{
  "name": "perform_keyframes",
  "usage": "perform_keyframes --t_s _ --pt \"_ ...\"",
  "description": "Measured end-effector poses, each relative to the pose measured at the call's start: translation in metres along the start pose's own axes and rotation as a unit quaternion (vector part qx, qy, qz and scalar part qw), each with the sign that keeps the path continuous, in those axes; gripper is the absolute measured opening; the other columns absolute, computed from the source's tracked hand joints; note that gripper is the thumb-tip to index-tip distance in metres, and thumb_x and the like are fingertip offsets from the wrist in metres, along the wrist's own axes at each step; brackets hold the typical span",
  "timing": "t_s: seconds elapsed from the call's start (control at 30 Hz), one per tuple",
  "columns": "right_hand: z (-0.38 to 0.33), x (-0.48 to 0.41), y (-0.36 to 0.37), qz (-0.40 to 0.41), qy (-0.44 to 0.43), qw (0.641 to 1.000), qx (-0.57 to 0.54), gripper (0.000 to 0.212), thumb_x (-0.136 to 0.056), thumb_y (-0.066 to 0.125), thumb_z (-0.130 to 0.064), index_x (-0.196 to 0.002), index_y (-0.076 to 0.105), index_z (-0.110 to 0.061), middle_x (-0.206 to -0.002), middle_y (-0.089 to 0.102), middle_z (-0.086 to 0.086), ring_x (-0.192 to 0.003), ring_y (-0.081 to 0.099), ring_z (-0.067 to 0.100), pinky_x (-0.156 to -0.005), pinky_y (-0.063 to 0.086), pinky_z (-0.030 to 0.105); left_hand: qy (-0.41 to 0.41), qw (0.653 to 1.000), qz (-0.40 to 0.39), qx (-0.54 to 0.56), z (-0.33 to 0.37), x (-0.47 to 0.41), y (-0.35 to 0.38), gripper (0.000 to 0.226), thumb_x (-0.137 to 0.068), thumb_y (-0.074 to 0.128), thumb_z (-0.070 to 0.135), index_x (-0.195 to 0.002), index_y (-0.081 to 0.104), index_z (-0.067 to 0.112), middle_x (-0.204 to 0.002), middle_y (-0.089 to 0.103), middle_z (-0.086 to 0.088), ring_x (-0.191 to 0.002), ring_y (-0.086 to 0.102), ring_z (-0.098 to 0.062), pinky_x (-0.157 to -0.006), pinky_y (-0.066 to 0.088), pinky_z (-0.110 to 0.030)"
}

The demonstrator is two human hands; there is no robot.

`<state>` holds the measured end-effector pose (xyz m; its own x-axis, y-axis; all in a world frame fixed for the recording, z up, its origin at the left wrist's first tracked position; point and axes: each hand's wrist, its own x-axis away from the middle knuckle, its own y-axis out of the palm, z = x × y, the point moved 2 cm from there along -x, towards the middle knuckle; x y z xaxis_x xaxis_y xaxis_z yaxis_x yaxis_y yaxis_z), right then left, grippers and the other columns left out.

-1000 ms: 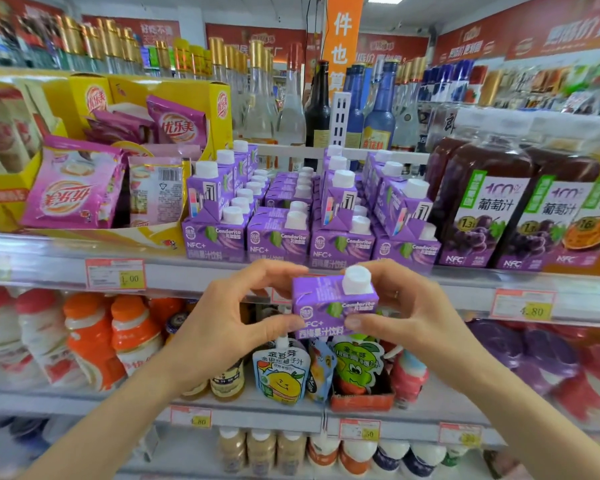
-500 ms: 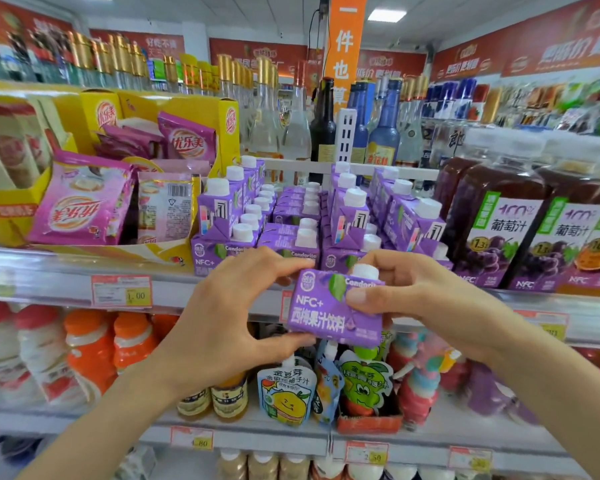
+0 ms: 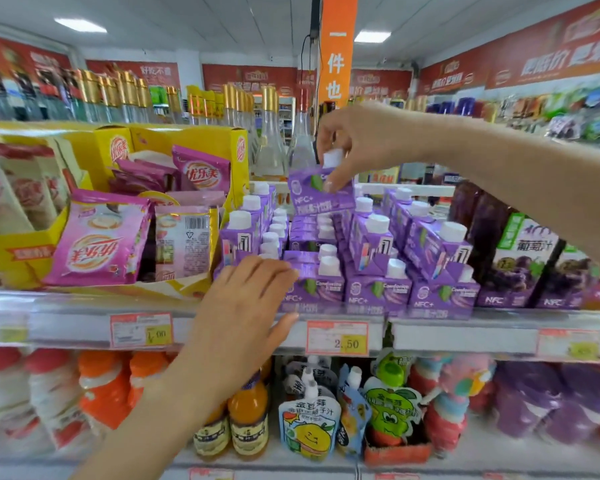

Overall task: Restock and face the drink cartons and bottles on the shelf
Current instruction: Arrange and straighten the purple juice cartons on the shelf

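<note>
My right hand [image 3: 361,140] grips a small purple juice carton [image 3: 317,197] with a white cap by its top and holds it in the air above the middle rows of stacked purple cartons [image 3: 378,271] on the shelf [image 3: 84,323]. My left hand [image 3: 243,306] is spread with fingers apart and rests against the front left carton [image 3: 312,289] at the shelf edge, holding nothing. Dark grape juice bottles [image 3: 520,258] stand just right of the cartons.
A yellow display box [image 3: 21,258] of pink milk-tea packets [image 3: 97,240] sits left of the cartons. Glass bottles with gold caps stand behind. Below are orange and white bottles [image 3: 101,386], juice pouches [image 3: 309,417] and price tags [image 3: 336,337].
My right hand has lifted the carton from in front of the shelf edge up over the stacked rows. My left hand let go of it and moved to the front cartons.
</note>
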<state>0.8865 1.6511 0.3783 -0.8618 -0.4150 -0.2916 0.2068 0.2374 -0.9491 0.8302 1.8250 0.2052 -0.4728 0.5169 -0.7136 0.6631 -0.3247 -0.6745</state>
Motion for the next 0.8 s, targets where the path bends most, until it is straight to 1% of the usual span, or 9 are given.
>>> perform_keyframes --t_s 0.1,0.2,0.23,0.3,0.37,0.47,0.6,0.7,0.8 --pt "0.006 -0.026 0.021 -0.053 -0.016 0.998 0.044 0.043 -0.068 0.084 -0.032 -0.095 0.053 -0.020 -0.078 0.052 -0.006 -0.065 0.045 0.004 -0.055 0.035 0.020 -0.010 1.000 -0.005 0.010 0.003 0.000 -0.001 0.043 -0.080 0.046 0.035 -0.108 0.066 0.009 -0.105 0.065 -0.004 -0.098 0.053 -0.021 -0.078 0.036 -0.031" --pt "0.011 -0.036 0.039 -0.087 -0.034 0.994 0.055 0.041 -0.070 0.083 -0.031 -0.095 0.053 -0.017 -0.080 0.048 -0.010 -0.067 0.045 0.004 -0.053 0.035 0.013 -0.008 1.000 0.009 0.019 0.000 -0.002 -0.003 0.034 -0.078 0.050 0.017 -0.107 0.067 0.010 -0.104 0.065 -0.002 -0.097 0.055 -0.021 -0.076 0.036 -0.030" --pt "0.013 -0.037 0.043 -0.095 -0.038 0.993 0.055 0.040 -0.071 0.082 -0.030 -0.095 0.054 -0.016 -0.080 0.047 -0.011 -0.067 0.045 0.003 -0.051 0.034 0.010 -0.004 1.000 0.011 0.013 0.000 -0.002 -0.003 0.035 -0.074 0.053 0.011 -0.106 0.067 0.010 -0.103 0.066 -0.002 -0.096 0.056 -0.021 -0.075 0.035 -0.030" --pt "0.015 -0.039 0.046 -0.106 -0.039 0.993 0.043 0.037 -0.074 0.081 -0.028 -0.096 0.055 -0.014 -0.079 0.048 -0.010 -0.067 0.047 0.003 -0.051 0.036 0.010 0.003 1.000 0.006 0.001 -0.001 -0.004 -0.002 0.038 -0.068 0.056 0.004 -0.104 0.068 0.010 -0.101 0.066 -0.002 -0.094 0.056 -0.022 -0.073 0.034 -0.029" --pt "0.016 -0.039 0.047 -0.114 -0.040 0.992 0.032 0.036 -0.073 0.081 -0.026 -0.095 0.056 -0.013 -0.078 0.052 -0.007 -0.067 0.052 0.008 -0.050 0.037 0.011 0.004 1.000 -0.002 0.000 -0.001 -0.005 -0.003 0.039 -0.066 0.056 0.003 -0.103 0.067 0.010 -0.101 0.066 -0.002 -0.092 0.057 -0.023 -0.072 0.039 -0.031" --pt "0.016 -0.039 0.052 -0.131 -0.043 0.990 0.034 0.037 -0.071 0.083 -0.025 -0.091 0.055 -0.012 -0.072 0.051 -0.005 -0.061 0.051 0.007 -0.046 0.036 0.010 0.000 1.000 -0.009 0.008 -0.001 -0.007 -0.003 0.039 -0.066 0.055 0.003 -0.102 0.068 0.009 -0.100 0.066 -0.003 -0.089 0.059 -0.025 -0.067 0.048 -0.036" --pt "0.016 -0.039 0.054 -0.151 -0.044 0.987 0.030 0.036 -0.069 0.084 -0.027 -0.081 0.053 -0.015 -0.073 0.054 -0.004 -0.059 0.052 0.005 -0.045 0.037 0.009 -0.008 1.000 -0.015 0.018 0.000 -0.008 -0.004 0.038 -0.068 0.050 0.005 -0.101 0.068 0.008 -0.099 0.067 -0.004 -0.089 0.060 -0.026 -0.066 0.048 -0.036" --pt "0.016 -0.038 0.049 -0.169 -0.038 0.984 0.047 0.034 -0.069 0.084 -0.029 -0.078 0.054 -0.015 -0.068 0.055 -0.008 -0.056 0.050 0.003 -0.046 0.036 0.009 -0.015 0.999 -0.014 0.028 0.001 -0.009 -0.005 0.039 -0.070 0.042 0.010 -0.100 0.068 0.009 -0.098 0.066 -0.002 -0.089 0.059 -0.024 -0.065 0.047 -0.034" --pt "0.016 -0.039 0.050 -0.186 -0.037 0.980 0.057 0.033 -0.069 0.083 -0.030 -0.075 0.054 -0.015 -0.065 0.054 -0.010 -0.056 0.050 0.005 -0.051 0.037 0.014 -0.018 0.999 -0.017 0.035 0.002 -0.010 -0.006 0.038 -0.071 0.042 0.011 -0.099 0.068 0.010 -0.096 0.066 -0.002 -0.088 0.058 -0.024 -0.064 0.048 -0.034"
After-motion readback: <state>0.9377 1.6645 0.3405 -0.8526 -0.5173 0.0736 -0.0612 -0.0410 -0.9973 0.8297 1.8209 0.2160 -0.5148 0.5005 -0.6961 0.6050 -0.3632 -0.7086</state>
